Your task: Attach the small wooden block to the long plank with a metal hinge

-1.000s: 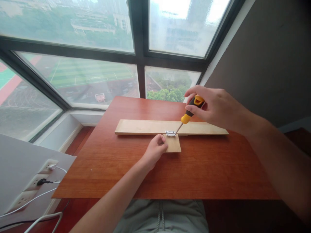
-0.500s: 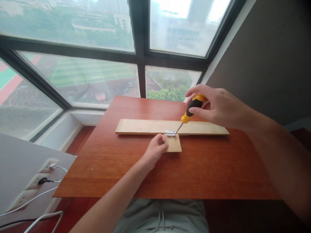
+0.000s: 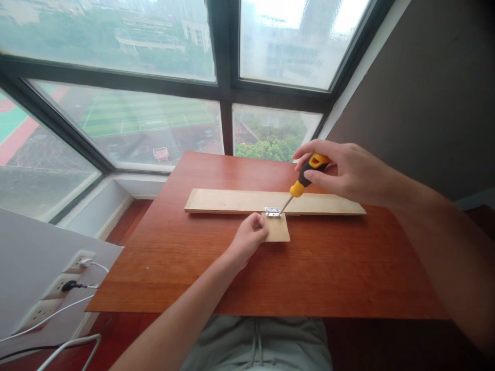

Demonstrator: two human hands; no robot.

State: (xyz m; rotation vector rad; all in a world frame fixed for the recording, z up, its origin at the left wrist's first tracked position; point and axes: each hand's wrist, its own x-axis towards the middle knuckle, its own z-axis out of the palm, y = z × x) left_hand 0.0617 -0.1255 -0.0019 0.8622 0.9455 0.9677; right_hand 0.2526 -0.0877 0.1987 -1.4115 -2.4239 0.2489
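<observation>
A yellow-and-black screwdriver [image 3: 303, 174] slants down to the left, its handle gripped by the fingers of my right hand [image 3: 340, 167]. The screwdriver's tip meets the right end of a silver hinge [image 3: 273, 212]; any screw under it is too small to make out. This hinge spans the front edge of a long pale wooden board [image 3: 232, 200] and a small square wooden piece [image 3: 279, 232]. With fingers closed, my left hand [image 3: 250, 234] pinches the small piece at its left edge.
The reddish-brown wooden table [image 3: 185, 257] stands beside large windows with dark frames [image 3: 226, 93]. On the low wall at left, plugs and cables run from several sockets [image 3: 58, 286]. A grey wall [image 3: 417, 103] rises at right.
The screwdriver handle has turned a little in my right hand, showing more of its yellow end. My left hand, the boards and the hinge stay in place.
</observation>
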